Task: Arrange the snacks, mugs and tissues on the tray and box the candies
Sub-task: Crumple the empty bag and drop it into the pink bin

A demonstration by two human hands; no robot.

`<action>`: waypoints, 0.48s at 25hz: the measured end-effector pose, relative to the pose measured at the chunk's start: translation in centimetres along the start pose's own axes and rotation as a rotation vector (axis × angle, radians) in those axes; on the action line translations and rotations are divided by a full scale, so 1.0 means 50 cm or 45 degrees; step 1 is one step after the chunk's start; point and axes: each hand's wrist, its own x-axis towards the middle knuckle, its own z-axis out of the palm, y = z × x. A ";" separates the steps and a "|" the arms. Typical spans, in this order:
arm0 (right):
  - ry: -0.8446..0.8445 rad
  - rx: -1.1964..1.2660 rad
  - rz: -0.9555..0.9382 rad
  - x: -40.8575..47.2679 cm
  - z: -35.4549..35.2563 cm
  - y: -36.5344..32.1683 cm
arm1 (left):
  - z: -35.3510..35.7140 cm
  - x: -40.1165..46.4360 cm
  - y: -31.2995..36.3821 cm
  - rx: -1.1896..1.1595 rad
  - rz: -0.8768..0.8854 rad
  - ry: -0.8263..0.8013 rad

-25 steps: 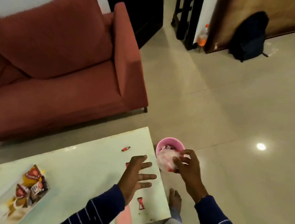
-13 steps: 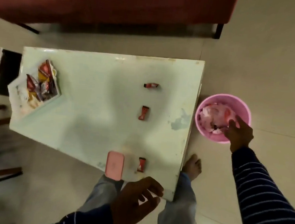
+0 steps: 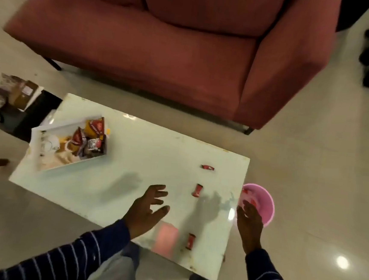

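Our right hand (image 3: 248,223) has lifted out of the round pink plastic bin (image 3: 265,205) by the table's right edge, fingers loose, empty. Our left hand (image 3: 148,206) hovers spread; three red-wrapped candies (image 3: 197,190) await boxing.

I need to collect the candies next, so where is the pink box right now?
In the head view the pink box lies flat at the table's near edge, between the left hand and the nearest red candy.

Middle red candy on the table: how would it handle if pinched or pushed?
The middle candy is small and flat in a wrapper, so probably very light. Lying flat on the glossy table, it would likely slide rather than roll. The wrapper's twisted ends look floppy, though blur limits certainty.
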 end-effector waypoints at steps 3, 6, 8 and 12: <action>-0.010 0.041 -0.061 -0.128 0.111 -0.129 | -0.218 -0.043 -0.013 -0.087 0.073 0.123; -0.096 0.113 -0.101 -0.263 0.244 -0.237 | -0.433 -0.100 -0.043 -0.074 0.146 0.235; -0.192 0.103 -0.125 -0.331 0.319 -0.297 | -0.537 -0.138 -0.068 -0.057 0.162 0.311; -0.375 0.095 -0.251 -0.448 0.431 -0.411 | -0.680 -0.216 -0.125 -0.028 0.162 0.419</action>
